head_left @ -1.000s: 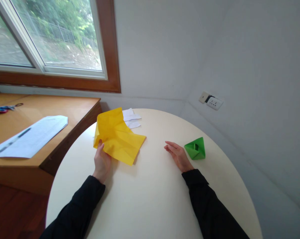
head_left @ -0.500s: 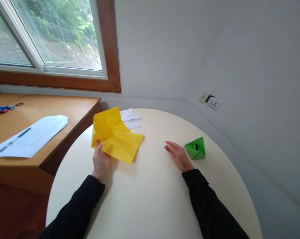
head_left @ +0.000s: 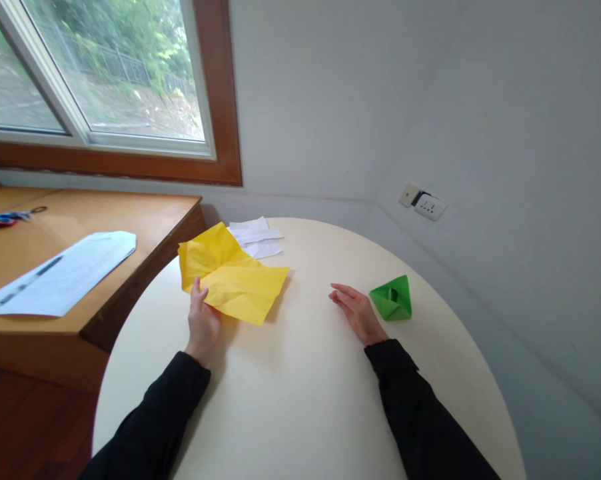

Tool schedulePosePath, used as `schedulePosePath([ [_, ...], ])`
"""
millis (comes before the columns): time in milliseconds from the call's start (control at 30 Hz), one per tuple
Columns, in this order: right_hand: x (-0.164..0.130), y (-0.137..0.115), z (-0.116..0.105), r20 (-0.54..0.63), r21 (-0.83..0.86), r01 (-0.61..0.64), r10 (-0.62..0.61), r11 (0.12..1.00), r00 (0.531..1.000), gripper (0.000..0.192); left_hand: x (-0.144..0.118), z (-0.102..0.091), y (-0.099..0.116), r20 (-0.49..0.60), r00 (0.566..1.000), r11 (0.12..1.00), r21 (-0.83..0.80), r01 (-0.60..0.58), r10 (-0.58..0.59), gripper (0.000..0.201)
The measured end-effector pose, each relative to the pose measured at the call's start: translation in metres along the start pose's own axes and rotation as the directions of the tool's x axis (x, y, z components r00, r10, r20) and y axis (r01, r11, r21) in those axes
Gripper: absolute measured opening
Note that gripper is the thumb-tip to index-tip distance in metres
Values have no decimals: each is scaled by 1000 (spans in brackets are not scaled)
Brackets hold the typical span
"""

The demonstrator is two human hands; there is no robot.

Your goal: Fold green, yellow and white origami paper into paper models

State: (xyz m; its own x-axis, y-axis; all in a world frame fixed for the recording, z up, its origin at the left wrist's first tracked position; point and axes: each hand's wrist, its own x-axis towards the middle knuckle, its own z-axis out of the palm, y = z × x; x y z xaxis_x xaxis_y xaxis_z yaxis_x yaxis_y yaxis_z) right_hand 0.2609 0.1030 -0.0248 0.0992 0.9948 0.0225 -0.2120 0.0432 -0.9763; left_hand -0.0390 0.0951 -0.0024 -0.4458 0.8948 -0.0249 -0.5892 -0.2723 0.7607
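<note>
Over the white desk (head_left: 305, 400), the left hand (head_left: 204, 325) pinches yellow paper (head_left: 243, 287) by its near edge; to me it seems light, limp, easily creased, best taken edgewise. The right hand (head_left: 356, 311), empty, loosely extended, is beside the green folded paper (head_left: 392, 301).

Through one head-worn camera we look forward and down, the bare left hand (head_left: 203, 325) and bare right hand (head_left: 359, 313) near us, across the round white tabletop (head_left: 290, 400) toward the white wall (head_left: 320, 100).

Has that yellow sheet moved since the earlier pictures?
Yes: the yellow sheet, held in the left hand, has shifted slightly left, uncovering more of the white papers on the round table.
</note>
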Motion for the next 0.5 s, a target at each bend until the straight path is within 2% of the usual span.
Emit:
schedulePosePath([
  [133,-1,-2,1,0,5,-5,5,1000,1000,29,-2,2,0,19,997,996,55,-72,71,47],
  [233,-1,-3,2,-6,9,-8,8,1000,1000,30,-2,1,-1,34,995,990,103,-95,92,46],
  [333,-1,-3,2,-7,5,-7,7,1000,1000,31,2,-4,-3,14,993,979,165,-117,117,41],
  [500,-1,-2,2,-2,7,-8,8,1000,1000,31,10,-18,-8,-52,958,889,388,-242,283,25],
])
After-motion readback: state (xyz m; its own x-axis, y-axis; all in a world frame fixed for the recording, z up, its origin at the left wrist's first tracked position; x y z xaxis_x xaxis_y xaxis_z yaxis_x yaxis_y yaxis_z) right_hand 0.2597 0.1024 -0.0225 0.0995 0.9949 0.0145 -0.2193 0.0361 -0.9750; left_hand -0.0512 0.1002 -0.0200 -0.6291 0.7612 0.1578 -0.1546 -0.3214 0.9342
